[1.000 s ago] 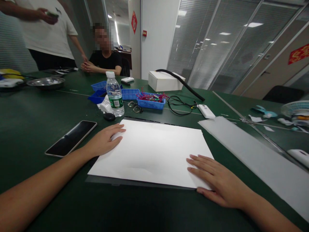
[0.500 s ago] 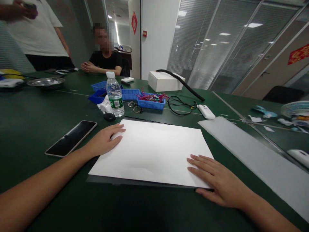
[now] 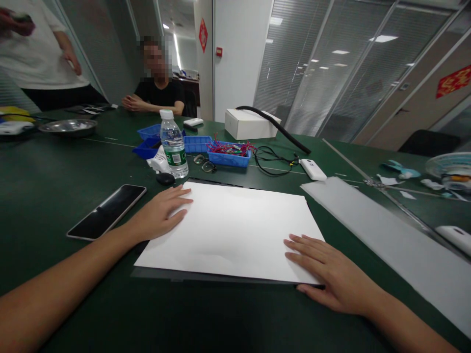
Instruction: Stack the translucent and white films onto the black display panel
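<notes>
A blank white sheet of paper (image 3: 231, 225) lies in front of me on top of a thin dark board (image 3: 206, 278), whose edge shows along the near side. My left hand (image 3: 162, 213) rests open on the sheet's left edge, fingers spread. At the lower right corner, my right hand (image 3: 327, 272) lies flat with its fingers stretched over the paper and its thumb off the near edge. Left of my left hand is a smartphone (image 3: 106, 212), screen up and dark. A black computer mouse (image 3: 165, 179) sits just beyond that hand.
Behind the sheet stand a water bottle (image 3: 173, 147), eyeglasses (image 3: 208, 167), a blue tray (image 3: 230, 159) of red wires, a black cable (image 3: 274, 164) and a white box (image 3: 250, 125). Long white sheets (image 3: 386, 240) lie at right. A seated person (image 3: 158, 90) and a standing person (image 3: 40, 54) are across the table.
My hands and the paper stay practically in place; the view shifts slightly. The standing person has moved left, and that person's lowered arm is now bent with the hand higher.
</notes>
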`<control>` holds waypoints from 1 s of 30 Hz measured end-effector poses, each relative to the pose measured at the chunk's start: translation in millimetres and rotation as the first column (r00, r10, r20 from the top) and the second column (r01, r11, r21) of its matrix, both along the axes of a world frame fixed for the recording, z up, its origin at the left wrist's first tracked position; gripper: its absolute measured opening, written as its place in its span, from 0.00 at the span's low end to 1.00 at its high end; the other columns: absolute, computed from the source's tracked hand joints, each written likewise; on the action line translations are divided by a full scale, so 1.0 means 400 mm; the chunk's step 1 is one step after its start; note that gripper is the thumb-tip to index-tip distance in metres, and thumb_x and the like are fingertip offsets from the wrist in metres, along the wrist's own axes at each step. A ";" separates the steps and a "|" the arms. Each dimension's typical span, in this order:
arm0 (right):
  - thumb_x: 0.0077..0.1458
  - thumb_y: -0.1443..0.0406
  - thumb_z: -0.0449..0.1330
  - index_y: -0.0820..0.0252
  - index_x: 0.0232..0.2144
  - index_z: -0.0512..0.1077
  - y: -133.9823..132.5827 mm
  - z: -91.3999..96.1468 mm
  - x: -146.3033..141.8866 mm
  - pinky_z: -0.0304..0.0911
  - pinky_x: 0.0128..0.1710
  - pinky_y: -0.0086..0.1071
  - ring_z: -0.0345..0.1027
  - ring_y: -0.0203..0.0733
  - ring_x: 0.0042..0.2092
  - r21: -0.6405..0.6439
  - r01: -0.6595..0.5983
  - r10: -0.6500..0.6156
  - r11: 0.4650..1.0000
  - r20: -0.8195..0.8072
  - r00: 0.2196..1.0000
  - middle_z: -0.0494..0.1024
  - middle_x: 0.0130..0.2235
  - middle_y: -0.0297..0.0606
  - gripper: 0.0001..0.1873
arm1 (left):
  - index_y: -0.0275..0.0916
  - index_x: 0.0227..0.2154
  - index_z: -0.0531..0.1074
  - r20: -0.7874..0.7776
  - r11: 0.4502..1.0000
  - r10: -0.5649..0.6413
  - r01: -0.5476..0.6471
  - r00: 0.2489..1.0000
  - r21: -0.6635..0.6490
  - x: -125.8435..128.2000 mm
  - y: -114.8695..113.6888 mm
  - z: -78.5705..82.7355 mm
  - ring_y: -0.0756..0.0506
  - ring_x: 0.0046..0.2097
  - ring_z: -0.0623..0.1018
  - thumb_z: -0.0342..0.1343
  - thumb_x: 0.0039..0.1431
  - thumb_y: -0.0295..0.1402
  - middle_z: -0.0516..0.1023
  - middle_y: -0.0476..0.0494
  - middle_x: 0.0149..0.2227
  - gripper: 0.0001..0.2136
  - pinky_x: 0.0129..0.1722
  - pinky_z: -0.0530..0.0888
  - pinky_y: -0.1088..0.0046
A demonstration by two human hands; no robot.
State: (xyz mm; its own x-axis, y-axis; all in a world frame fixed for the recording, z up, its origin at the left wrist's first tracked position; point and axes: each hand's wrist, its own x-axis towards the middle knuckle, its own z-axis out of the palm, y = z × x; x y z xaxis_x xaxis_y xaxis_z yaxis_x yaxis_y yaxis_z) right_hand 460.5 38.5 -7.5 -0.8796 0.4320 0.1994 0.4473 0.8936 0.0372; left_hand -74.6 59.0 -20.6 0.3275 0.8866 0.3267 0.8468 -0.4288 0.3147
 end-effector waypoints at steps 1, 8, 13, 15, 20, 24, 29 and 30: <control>0.66 0.53 0.66 0.51 0.71 0.70 0.000 -0.001 0.000 0.66 0.71 0.53 0.65 0.54 0.73 -0.014 0.005 -0.005 1.000 -0.008 1.000 0.70 0.72 0.45 0.35 | 0.46 0.58 0.83 -0.039 0.998 -0.054 0.054 0.998 0.013 0.005 -0.007 0.009 0.31 0.77 0.65 0.54 0.73 0.51 0.72 0.40 0.72 0.23 0.77 0.58 0.43; 0.66 0.52 0.65 0.51 0.71 0.69 0.001 -0.003 -0.001 0.66 0.71 0.53 0.65 0.54 0.73 -0.025 0.003 -0.003 1.000 -0.015 1.000 0.70 0.72 0.45 0.35 | 0.48 0.74 0.67 -0.179 0.856 -0.515 0.490 0.838 -0.164 0.092 -0.074 0.054 0.23 0.78 0.60 0.71 0.58 0.55 0.63 0.36 0.77 0.43 0.76 0.60 0.38; 0.67 0.52 0.64 0.53 0.71 0.70 0.001 0.002 -0.002 0.69 0.69 0.53 0.66 0.54 0.72 0.038 -0.014 0.014 0.999 0.008 1.000 0.70 0.72 0.46 0.34 | 0.46 0.77 0.61 -0.190 0.827 -0.550 0.500 0.813 -0.257 0.129 -0.086 0.066 0.22 0.77 0.60 0.73 0.56 0.55 0.59 0.34 0.78 0.49 0.75 0.61 0.37; 0.67 0.52 0.64 0.53 0.71 0.70 0.001 0.003 -0.002 0.71 0.68 0.54 0.66 0.54 0.72 0.059 -0.017 0.015 0.998 0.023 1.000 0.70 0.72 0.45 0.34 | 0.46 0.77 0.61 -0.190 0.823 -0.556 0.503 0.809 -0.265 0.130 -0.085 0.070 0.20 0.77 0.59 0.75 0.51 0.58 0.58 0.33 0.79 0.54 0.75 0.59 0.35; 0.67 0.51 0.64 0.54 0.70 0.70 0.001 0.005 -0.002 0.71 0.68 0.53 0.66 0.54 0.72 0.059 -0.022 0.022 0.998 0.016 1.000 0.71 0.72 0.45 0.34 | 0.46 0.77 0.61 -0.159 0.803 -0.583 0.536 0.797 -0.260 0.132 -0.090 0.079 0.19 0.77 0.60 0.76 0.49 0.56 0.58 0.32 0.79 0.54 0.75 0.59 0.35; 0.66 0.53 0.65 0.52 0.71 0.69 0.001 0.003 -0.001 0.67 0.71 0.52 0.65 0.54 0.73 0.014 -0.013 0.013 1.000 -0.003 1.000 0.70 0.72 0.45 0.35 | 0.46 0.76 0.63 -0.168 0.811 -0.572 0.522 0.803 -0.264 0.131 -0.096 0.082 0.19 0.76 0.62 0.76 0.52 0.52 0.60 0.33 0.78 0.50 0.75 0.61 0.35; 0.66 0.53 0.65 0.50 0.72 0.69 0.001 -0.005 0.001 0.63 0.73 0.52 0.63 0.54 0.74 -0.027 0.005 -0.006 1.000 -0.019 1.000 0.69 0.73 0.44 0.35 | 0.48 0.75 0.64 -0.161 0.815 -0.568 0.526 0.807 -0.241 0.124 -0.096 0.082 0.21 0.76 0.64 0.74 0.55 0.49 0.62 0.35 0.77 0.47 0.74 0.64 0.39; 0.66 0.53 0.65 0.50 0.72 0.69 0.001 -0.005 0.001 0.63 0.73 0.52 0.63 0.54 0.74 -0.025 0.005 -0.005 1.000 -0.018 1.000 0.69 0.73 0.44 0.35 | 0.48 0.75 0.64 -0.157 0.815 -0.568 0.526 0.808 -0.242 0.123 -0.096 0.083 0.21 0.76 0.64 0.74 0.55 0.48 0.62 0.35 0.77 0.46 0.74 0.64 0.38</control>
